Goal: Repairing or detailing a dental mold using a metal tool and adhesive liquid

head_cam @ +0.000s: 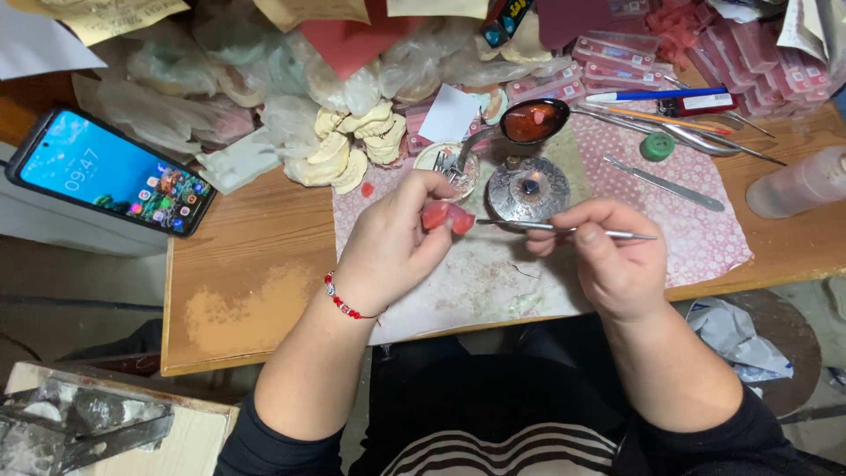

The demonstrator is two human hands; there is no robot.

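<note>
My left hand (388, 242) pinches a small piece of red wax (447, 217) between thumb and fingers; a red bead bracelet (342, 301) circles its wrist. My right hand (608, 256) grips a thin metal carving tool (564, 230) held level, its tip touching the red wax. Both hands hover above a pink patterned mat (705, 238) on the wooden table (256, 273). Just beyond the hands stand a round metal burner (527, 188) and a spoon holding melted red wax (533, 121).
A smartphone with a lit screen (110, 172) lies at the left. Plaster dental casts (352, 145) and bagged casts pile at the back. Pink wax sheets (617, 57), metal instruments (665, 182), a blue pen (656, 94), a green cap (656, 145) and a plastic bottle (797, 183) lie at the right.
</note>
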